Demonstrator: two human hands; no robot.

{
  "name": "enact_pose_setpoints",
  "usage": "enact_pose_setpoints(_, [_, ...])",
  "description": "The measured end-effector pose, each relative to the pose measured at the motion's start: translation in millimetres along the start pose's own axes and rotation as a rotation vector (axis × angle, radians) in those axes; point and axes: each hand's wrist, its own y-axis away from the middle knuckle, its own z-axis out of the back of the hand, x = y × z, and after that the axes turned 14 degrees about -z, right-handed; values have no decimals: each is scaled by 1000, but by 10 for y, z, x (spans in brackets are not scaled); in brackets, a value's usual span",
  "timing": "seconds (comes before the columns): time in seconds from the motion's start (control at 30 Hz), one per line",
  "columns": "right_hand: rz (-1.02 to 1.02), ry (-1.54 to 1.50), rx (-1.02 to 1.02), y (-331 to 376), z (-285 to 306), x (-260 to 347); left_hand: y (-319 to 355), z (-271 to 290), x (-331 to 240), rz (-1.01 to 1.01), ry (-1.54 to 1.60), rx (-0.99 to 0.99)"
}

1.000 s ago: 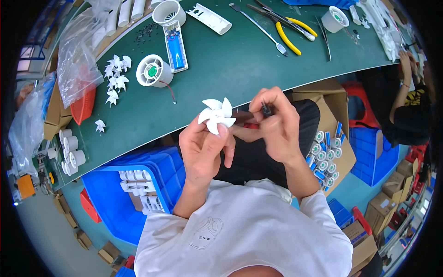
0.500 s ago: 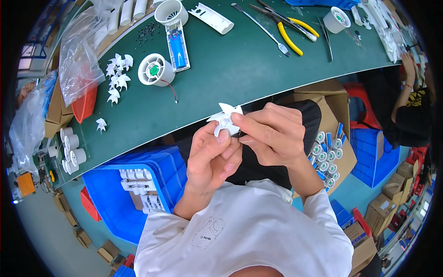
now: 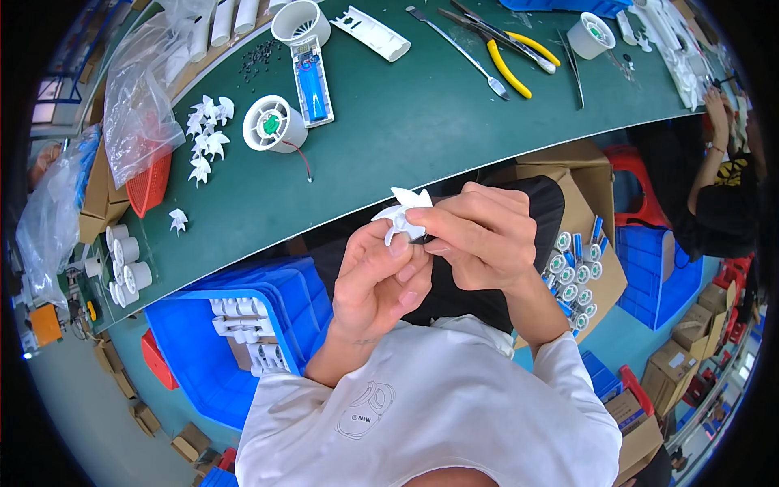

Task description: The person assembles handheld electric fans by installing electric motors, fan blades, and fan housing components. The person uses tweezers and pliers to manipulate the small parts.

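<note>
Between both hands, just off the table's near edge, is a white fan blade (image 3: pixel 399 219) with pointed vanes. My left hand (image 3: pixel 377 276) pinches it from below with thumb and fingers. My right hand (image 3: pixel 479 235) grips its right side, thumb and forefinger closed on it. A small dark part shows under the blade by the right fingertips; its kind I cannot make out. On the table beyond lie a white round fan housing (image 3: pixel 274 124) with a green centre and a red wire, and an opened handle (image 3: pixel 312 85) with a blue battery. More white fan blades (image 3: pixel 208 130) lie in a cluster to the left.
Pliers with yellow handles (image 3: pixel 510 69), a metal spatula (image 3: pixel 458 53) and tweezers (image 3: pixel 573 69) lie at the back of the green table (image 3: pixel 406 122). A blue crate (image 3: pixel 195 341) stands below left, a carton of fan units (image 3: pixel 608 276) at right. Another person's arm (image 3: pixel 714 138) is far right.
The fan blade has turned a little between my fingers and shifted slightly to the right. My left hand has moved slightly right; my right hand is nearly still.
</note>
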Motion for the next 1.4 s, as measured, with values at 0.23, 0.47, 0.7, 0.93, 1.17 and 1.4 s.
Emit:
enact_pose_setpoints(0.23, [-12, -81, 15, 14, -4, -33, -15, 20, -11, -13, -130, 46])
enact_pose_setpoints(0.47, [-71, -165, 80, 30, 10, -64, -51, -1, -78, -41, -233, 50])
enact_pose_setpoints(0.7, [-320, -446, 84, 52, 55, -111, -85, 34, -206, -105, -392, 110])
enact_pose_setpoints(0.93, [-779, -744, 155, 61, 57, 46, -110, 66, -281, -108, -557, 133])
enact_pose_setpoints(1.17, [-817, -689, 2, 112, -88, 110, -159, 28, -133, -312, -564, 143])
enact_pose_setpoints(1.4, [-600, -474, 36, 47, -102, 151, -109, 61, -161, -350, -631, 60])
